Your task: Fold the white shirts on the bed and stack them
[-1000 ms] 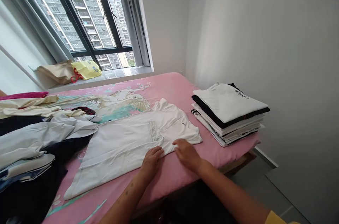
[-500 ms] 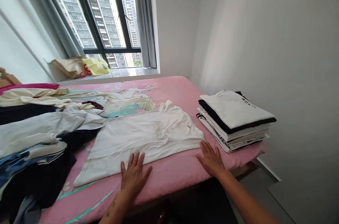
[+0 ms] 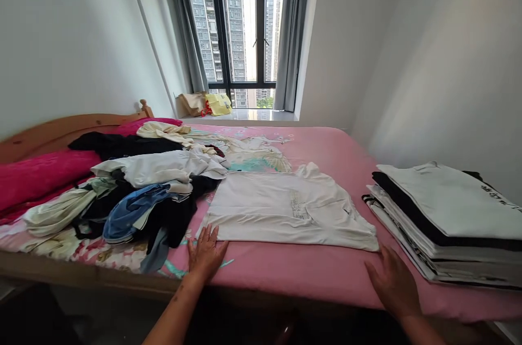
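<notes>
A white T-shirt (image 3: pixel 285 209) is laid flat and half folded near the front edge of a pink bed (image 3: pixel 310 271). The left hand (image 3: pixel 206 252) is spread flat at its lower-left corner; the right hand (image 3: pixel 393 282), open and holding nothing, is rested beyond its right end. Smoothing appears to be in hand; a further fold would call for gripped edges. Room is limited by a loose clothes heap (image 3: pixel 134 198) on the left and a folded stack (image 3: pixel 444 220) on the right.

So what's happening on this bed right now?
A person stands at the bed's edge with both hands flat on the pink sheet. The left hand and right hand rest at either end of a white T-shirt spread flat. A heap of unfolded clothes lies left, a folded stack right.
</notes>
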The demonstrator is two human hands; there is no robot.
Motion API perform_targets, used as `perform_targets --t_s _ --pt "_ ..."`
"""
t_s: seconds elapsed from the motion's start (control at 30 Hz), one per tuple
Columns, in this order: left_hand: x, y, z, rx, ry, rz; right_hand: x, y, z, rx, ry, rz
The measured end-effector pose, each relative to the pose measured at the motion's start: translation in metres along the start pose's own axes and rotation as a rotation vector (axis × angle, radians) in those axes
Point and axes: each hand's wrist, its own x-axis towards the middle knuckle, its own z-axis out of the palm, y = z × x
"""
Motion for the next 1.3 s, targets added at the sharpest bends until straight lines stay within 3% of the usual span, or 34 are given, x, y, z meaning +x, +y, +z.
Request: perform_targets --t_s 0.17,0.47,0.63,0.8,1.03,1.3 --pt "0.005 -0.014 0.001 0.052 0.052 0.094 0.003 -0.001 -0.002 -0.076 -0.030 -0.116" --pt "0.062 -0.061 0.016 0.081 0.063 0.369 0.049 -0.028 -0.019 -0.278 -0.384 -0.076" --pt "0.070 -0.059 0.016 0.089 0.044 0.346 0.068 -0.027 -0.012 -0.271 -0.444 -0.078" --pt "0.071 -0.043 -0.006 0.098 -0.063 0.261 0.082 -0.031 -0.015 -0.263 -0.446 -0.082" --pt "0.060 -0.051 -0.046 0.084 -0.131 0.317 0.070 -0.021 -0.038 -0.234 -0.443 -0.186" --pt "0.007 -0.073 -0.046 0.146 -0.184 0.523 0.019 0.002 -0.066 -0.211 -0.411 -0.300"
